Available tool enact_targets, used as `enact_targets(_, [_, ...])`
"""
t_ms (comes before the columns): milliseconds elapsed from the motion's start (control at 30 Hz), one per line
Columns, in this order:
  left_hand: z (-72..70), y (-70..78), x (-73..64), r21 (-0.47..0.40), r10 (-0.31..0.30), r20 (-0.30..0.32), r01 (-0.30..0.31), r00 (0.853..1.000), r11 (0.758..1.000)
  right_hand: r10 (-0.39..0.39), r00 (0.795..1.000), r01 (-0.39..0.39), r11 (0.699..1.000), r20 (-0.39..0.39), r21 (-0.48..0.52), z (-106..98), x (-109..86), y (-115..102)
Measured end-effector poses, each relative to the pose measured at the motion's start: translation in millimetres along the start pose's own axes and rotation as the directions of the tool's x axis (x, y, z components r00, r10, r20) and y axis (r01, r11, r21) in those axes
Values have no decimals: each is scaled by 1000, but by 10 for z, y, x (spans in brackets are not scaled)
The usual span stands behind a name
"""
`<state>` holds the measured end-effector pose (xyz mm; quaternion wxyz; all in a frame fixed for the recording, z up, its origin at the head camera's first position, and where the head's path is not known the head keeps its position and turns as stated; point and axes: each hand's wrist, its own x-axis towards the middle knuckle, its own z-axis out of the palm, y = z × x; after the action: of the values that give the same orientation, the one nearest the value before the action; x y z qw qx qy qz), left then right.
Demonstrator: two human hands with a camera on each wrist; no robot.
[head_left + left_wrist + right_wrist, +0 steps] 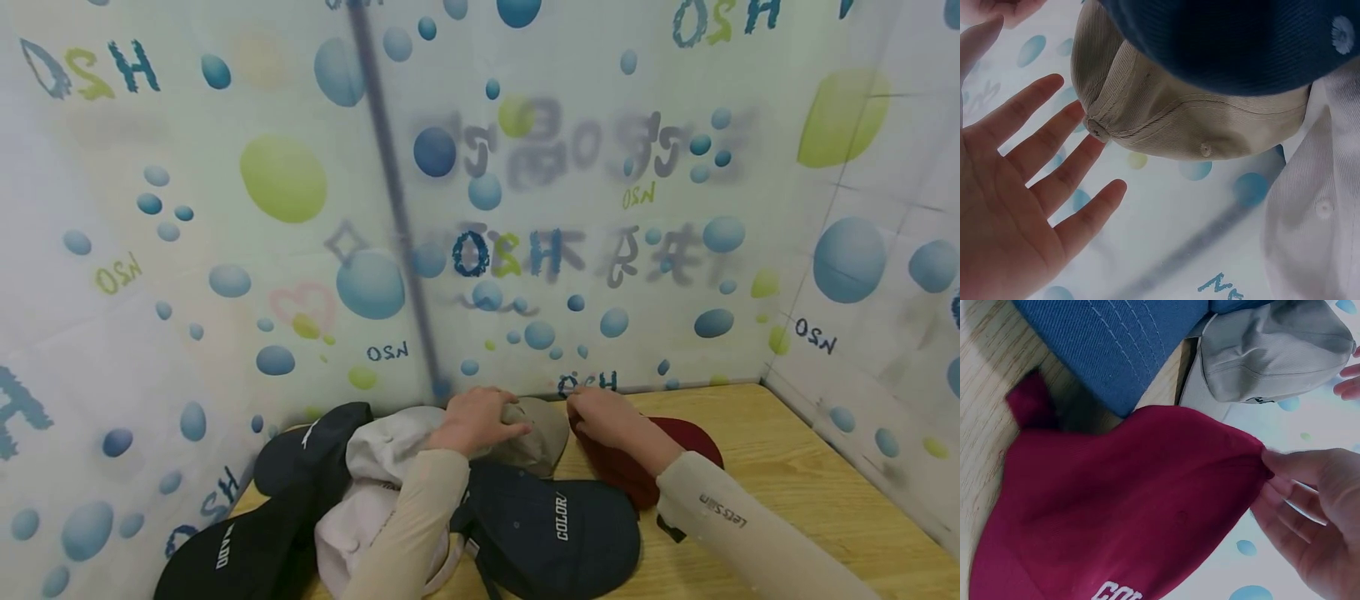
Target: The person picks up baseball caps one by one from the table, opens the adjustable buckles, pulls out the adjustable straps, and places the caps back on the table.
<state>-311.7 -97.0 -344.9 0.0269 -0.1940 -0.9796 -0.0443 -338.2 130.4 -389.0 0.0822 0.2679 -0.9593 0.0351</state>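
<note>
My right hand [611, 421] pinches the top of a maroon cap [1129, 487] between thumb and fingers; white letters show on its front in the right wrist view. My left hand [1029, 194] has its fingers spread beside the top button of a beige cap [1191, 119], the fingertips at or close to the cloth. In the head view this beige cap [547, 429] stands between the two hands, against the wall. Nearer to me lies a navy cap [555, 525] with white lettering, its strap toward the left forearm.
Left of the left hand sit an off-white cap [386, 437], a pale pinkish cap [352, 529], a dark cap [326, 450] and a black cap [232, 546], crowded together. A printed curtain-like wall [570, 208] rises behind the wooden table [810, 475].
</note>
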Motion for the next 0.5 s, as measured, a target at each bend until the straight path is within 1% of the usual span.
enact_targets(100, [11, 2, -1, 1, -2, -3, 2, 1000, 1000, 0, 1000, 0, 1000, -16, -7, -4, 8, 12])
enact_targets(200, [16, 4, -1, 5, 1, -4, -1, 1000, 1000, 7, 1000, -7, 1000, -14, -4, -28, 6, 25])
enact_targets(300, [18, 4, -3, 4, 3, -2, -3, 1000, 1000, 2, 999, -2, 1000, -34, 4, -69, -12, 37])
enact_targets(367, [17, 3, -8, 3, 4, -1, -4, 1000, 1000, -20, 997, 20, 1000, -76, -2, -102, -36, 42])
enact_targets(500, [8, 2, -25, -3, 12, 1, -12, 1000, 1000, -18, 993, 19, 1000, -116, 7, -161, -70, 59])
